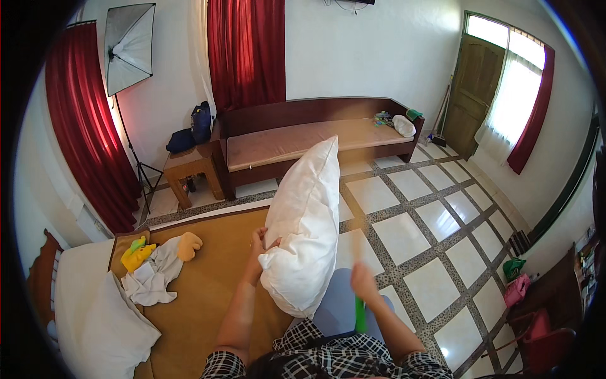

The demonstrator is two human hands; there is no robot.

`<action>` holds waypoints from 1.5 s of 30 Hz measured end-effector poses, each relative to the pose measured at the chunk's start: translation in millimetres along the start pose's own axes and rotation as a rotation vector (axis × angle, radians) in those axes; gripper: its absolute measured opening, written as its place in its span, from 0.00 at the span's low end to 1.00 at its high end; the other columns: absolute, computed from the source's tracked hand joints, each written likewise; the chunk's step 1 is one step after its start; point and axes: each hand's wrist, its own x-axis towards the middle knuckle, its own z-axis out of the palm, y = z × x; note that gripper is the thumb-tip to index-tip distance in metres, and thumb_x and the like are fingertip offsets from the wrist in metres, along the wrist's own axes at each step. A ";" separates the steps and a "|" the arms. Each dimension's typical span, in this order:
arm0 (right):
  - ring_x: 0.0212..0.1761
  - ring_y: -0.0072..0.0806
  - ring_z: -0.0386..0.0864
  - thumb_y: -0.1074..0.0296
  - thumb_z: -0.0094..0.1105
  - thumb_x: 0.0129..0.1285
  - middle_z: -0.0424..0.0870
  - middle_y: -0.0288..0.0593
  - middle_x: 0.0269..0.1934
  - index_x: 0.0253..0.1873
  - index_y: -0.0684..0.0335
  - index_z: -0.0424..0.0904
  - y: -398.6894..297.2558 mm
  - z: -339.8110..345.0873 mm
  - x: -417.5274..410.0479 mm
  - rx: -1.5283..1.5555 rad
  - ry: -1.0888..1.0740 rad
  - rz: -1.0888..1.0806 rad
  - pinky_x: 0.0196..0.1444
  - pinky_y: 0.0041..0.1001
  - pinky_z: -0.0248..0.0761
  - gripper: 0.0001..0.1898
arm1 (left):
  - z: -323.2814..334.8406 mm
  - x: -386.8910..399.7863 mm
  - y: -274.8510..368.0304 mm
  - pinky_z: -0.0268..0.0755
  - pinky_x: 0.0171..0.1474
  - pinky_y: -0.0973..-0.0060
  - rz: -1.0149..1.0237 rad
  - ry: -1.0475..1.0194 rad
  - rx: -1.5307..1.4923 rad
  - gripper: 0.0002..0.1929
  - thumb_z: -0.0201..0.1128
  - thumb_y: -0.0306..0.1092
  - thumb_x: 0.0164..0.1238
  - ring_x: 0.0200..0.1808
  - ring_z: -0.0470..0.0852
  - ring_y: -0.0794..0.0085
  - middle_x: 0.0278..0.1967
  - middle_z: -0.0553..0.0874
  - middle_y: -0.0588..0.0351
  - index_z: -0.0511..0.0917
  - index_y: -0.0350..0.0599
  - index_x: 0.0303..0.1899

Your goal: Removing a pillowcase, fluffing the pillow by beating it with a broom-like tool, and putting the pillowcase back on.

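Observation:
A plump white pillow (305,227) stands on end in front of me, over the edge of the bed (208,275). My left hand (262,244) grips the left side of its cover. To the right of the pillow, my right hand (364,284) is closed around a stick-like beater or bed whisk (360,315) with a green handle end. Motion blurs its tan upper part, so its exact shape cannot be told. The brown bed cover lies under my left arm.
More pillows (80,303), a crumpled pale cloth (158,279) and a yellow plush toy (137,258) lie on the bed. Beyond stand a wooden daybed (303,137), a small table (194,163) with bags, and a softbox light (130,49). Tiled floor (402,241) stretches right.

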 end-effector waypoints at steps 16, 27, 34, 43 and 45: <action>0.14 0.19 0.62 0.48 0.39 0.79 0.63 0.31 0.16 0.37 0.59 0.67 -25.2 -67.3 10.3 0.905 -0.497 0.869 0.17 0.23 0.61 0.21 | 3.6 57.6 131.0 0.72 0.42 0.64 0.404 0.181 0.322 0.11 0.60 0.37 0.72 0.40 0.83 0.60 0.34 0.80 0.44 0.77 0.38 0.34; 0.13 0.37 0.71 0.50 0.41 0.77 0.73 0.45 0.15 0.36 0.63 0.69 -2.0 -61.5 24.4 0.366 -0.273 0.606 0.17 0.34 0.65 0.21 | -44.6 -28.8 172.0 0.70 0.37 0.61 0.494 -0.504 0.758 0.11 0.61 0.35 0.68 0.33 0.79 0.50 0.28 0.79 0.44 0.76 0.36 0.30; 0.32 0.57 0.84 0.42 0.45 0.73 0.83 0.59 0.27 0.38 0.65 0.75 -14.5 -25.1 8.2 -0.244 -0.975 0.266 0.35 0.51 0.77 0.26 | -130.2 -71.8 -6.1 0.69 0.37 0.63 0.399 0.330 0.846 0.09 0.62 0.30 0.65 0.34 0.76 0.57 0.31 0.78 0.49 0.75 0.35 0.29; 0.34 0.60 0.82 0.44 0.48 0.72 0.82 0.63 0.30 0.48 0.65 0.74 -19.7 -21.2 12.7 0.032 -0.715 0.438 0.35 0.52 0.74 0.24 | -125.3 -79.1 -7.3 0.68 0.38 0.64 0.214 0.573 0.889 0.07 0.63 0.28 0.64 0.32 0.76 0.58 0.28 0.77 0.49 0.75 0.38 0.29; 0.34 0.58 0.83 0.42 0.50 0.70 0.84 0.61 0.31 0.48 0.62 0.74 -33.4 -24.7 5.0 0.112 -0.792 0.317 0.35 0.51 0.76 0.25 | -121.9 -76.4 -3.7 0.68 0.42 0.60 0.204 0.565 0.877 0.06 0.63 0.29 0.62 0.36 0.77 0.54 0.31 0.79 0.49 0.76 0.40 0.30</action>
